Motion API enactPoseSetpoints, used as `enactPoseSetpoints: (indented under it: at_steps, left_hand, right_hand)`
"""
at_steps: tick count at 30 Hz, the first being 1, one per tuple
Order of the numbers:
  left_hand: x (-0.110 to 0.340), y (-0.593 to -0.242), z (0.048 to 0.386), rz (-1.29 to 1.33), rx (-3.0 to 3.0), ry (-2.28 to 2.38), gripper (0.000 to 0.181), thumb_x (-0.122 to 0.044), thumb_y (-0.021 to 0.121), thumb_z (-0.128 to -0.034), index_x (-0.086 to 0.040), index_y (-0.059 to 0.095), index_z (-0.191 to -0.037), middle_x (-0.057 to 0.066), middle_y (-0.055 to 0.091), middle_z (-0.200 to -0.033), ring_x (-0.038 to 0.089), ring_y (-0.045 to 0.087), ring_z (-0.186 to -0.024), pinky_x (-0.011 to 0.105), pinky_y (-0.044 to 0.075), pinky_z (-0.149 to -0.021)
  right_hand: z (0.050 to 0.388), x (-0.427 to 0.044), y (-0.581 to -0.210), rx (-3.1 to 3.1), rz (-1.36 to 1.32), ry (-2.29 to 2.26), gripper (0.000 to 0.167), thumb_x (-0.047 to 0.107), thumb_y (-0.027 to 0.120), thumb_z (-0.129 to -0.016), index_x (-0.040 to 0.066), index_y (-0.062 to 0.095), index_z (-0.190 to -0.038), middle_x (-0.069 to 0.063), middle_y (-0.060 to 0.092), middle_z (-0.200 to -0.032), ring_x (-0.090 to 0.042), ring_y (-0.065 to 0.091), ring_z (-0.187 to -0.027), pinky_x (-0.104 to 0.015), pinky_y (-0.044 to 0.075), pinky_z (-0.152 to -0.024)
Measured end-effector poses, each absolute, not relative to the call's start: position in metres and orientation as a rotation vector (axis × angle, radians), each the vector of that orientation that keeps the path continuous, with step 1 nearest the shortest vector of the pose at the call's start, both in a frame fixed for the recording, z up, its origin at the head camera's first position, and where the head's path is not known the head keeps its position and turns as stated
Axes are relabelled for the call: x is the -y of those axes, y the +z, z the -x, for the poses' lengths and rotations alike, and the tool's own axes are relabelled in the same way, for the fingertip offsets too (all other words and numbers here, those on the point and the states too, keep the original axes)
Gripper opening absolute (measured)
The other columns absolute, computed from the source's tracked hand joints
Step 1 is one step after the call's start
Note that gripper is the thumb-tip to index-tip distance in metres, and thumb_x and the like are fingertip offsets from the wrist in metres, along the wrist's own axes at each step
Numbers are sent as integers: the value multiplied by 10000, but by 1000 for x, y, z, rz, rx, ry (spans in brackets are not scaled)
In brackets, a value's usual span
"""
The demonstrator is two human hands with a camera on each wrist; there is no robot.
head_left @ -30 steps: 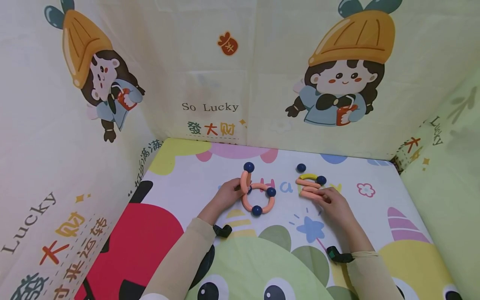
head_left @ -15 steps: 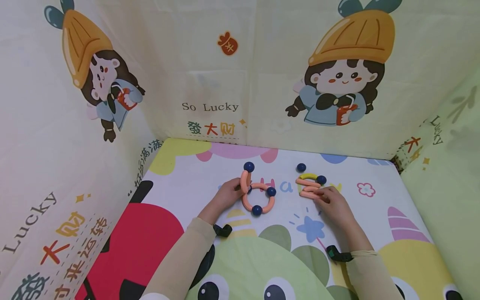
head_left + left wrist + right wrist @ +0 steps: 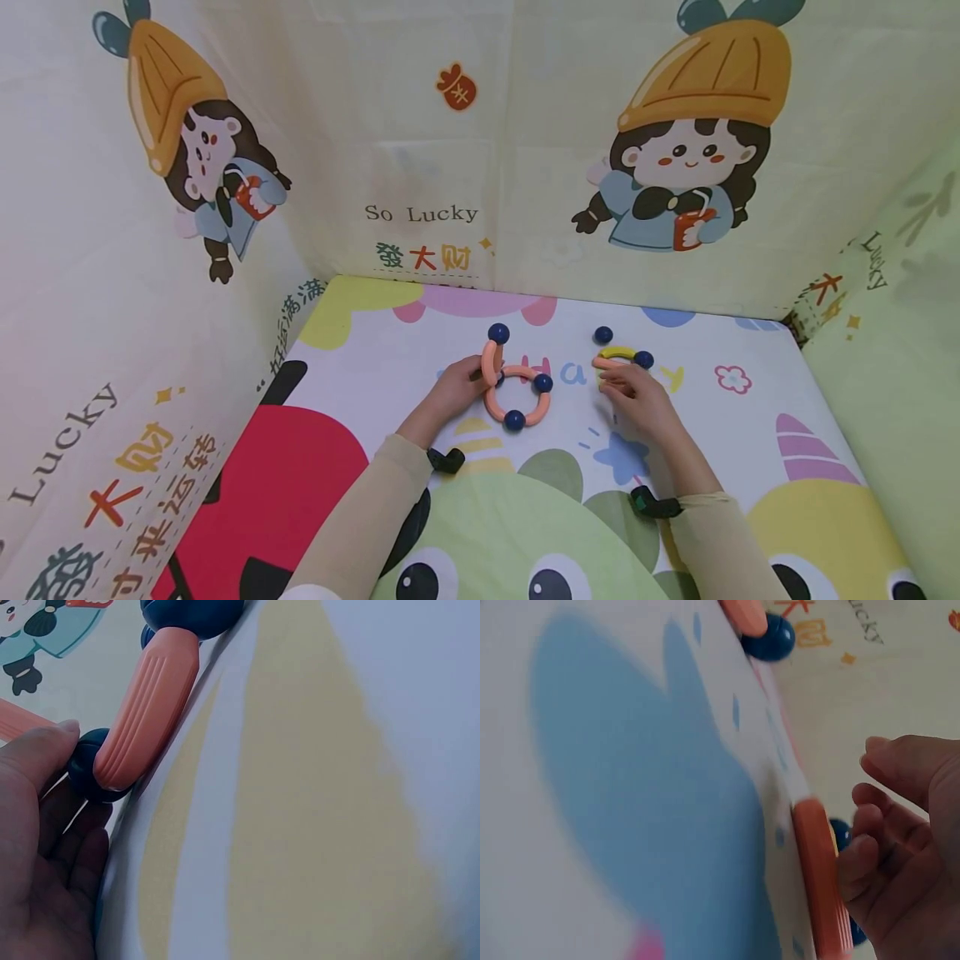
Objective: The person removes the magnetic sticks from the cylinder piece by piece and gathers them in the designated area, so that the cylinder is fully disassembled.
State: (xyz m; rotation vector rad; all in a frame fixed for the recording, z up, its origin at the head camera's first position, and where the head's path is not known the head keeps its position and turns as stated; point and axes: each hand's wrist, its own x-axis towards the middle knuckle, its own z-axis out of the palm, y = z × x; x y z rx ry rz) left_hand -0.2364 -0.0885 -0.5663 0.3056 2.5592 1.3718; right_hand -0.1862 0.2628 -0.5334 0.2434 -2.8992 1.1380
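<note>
Pink curved rods point(image 3: 538, 410) and navy balls point(image 3: 514, 420) form a ring on the table, with another pink rod point(image 3: 489, 362) rising from it to a navy ball point(image 3: 498, 333). My left hand point(image 3: 457, 387) pinches a navy ball point(image 3: 91, 766) where rods join, thumb on top and fingers beneath. My right hand point(image 3: 641, 404) hovers by the loose pieces, thumb and fingers loosely bent and apart, with nothing seen between them. Beside its fingers in the right wrist view lies a pink rod point(image 3: 821, 877). The hand hides part of these pieces in the head view.
A yellow curved rod point(image 3: 618, 352), a pink rod point(image 3: 606, 363) and a navy ball point(image 3: 643, 360) lie beyond my right hand. Another navy ball point(image 3: 603, 335) sits farther back. Printed cloth walls point(image 3: 540, 167) stand behind and at both sides of the table.
My right hand has shifted left and slightly up over the nearer pink rods, which it now covers in the head view. The left hand and the ring stay put.
</note>
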Motion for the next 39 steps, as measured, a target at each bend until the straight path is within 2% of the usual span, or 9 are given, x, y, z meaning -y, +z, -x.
enactPoseSetpoints:
  at_steps: [5, 7, 17, 24, 33, 39]
  left_hand:
    - [87, -566, 237, -305, -2559, 1381, 307, -469, 623, -948, -315, 663, -1210, -33, 637, -1334, 211, 529, -1327, 452, 424, -1109]
    - [87, -566, 238, -309, -2560, 1388, 306, -492, 622, -941, -324, 667, -1193, -38, 642, -1324, 208, 536, -1318, 452, 429, -1103]
    - [87, -567, 238, -313, -2547, 1400, 298, -486, 608, -952, -337, 664, -1204, -40, 633, -1344, 200, 524, -1333, 447, 429, -1103]
    - [85, -565, 237, -261, -2529, 1387, 298, -480, 606, -955, -355, 654, -1221, -37, 634, -1338, 202, 552, -1291, 458, 456, -1071]
    - [88, -567, 236, -246, -2496, 1408, 377, -554, 616, -921, -361, 642, -1244, -53, 607, -1380, 202, 501, -1355, 472, 411, -1114]
    - [92, -566, 237, -193, -2415, 1462, 446, -615, 592, -906, -490, 533, -1330, -122, 565, -1412, 180, 459, -1390, 493, 381, -1135]
  right_hand:
    - [190, -241, -531, 2904, -337, 1305, 298, 294, 656, -961, 173, 660, -1234, -54, 632, -888, -175, 563, -635, -284, 483, -571]
    - [191, -232, -532, 2920, -353, 1369, 330, 323, 649, -964, 189, 639, -1266, -38, 610, -795, -184, 562, -568, -293, 486, -534]
    - [194, -197, -542, 2945, -347, 1576, 385, 338, 632, -974, 294, 571, -1351, -64, 644, -875, -212, 572, -598, -319, 496, -571]
    - [192, -186, -550, 2984, -229, 1690, 437, 414, 650, -948, 459, 521, -1363, -59, 608, -805, -215, 526, -572, -319, 477, -540]
    - [190, -182, -558, 2980, -268, 1589, 417, 390, 623, -971, 488, 506, -1359, -31, 619, -780, -230, 529, -565, -321, 464, -530]
    - [188, -180, -558, 2976, -237, 1596, 420, 387, 631, -966, 485, 511, -1357, -38, 608, -784, -230, 536, -577, -322, 469, -533]
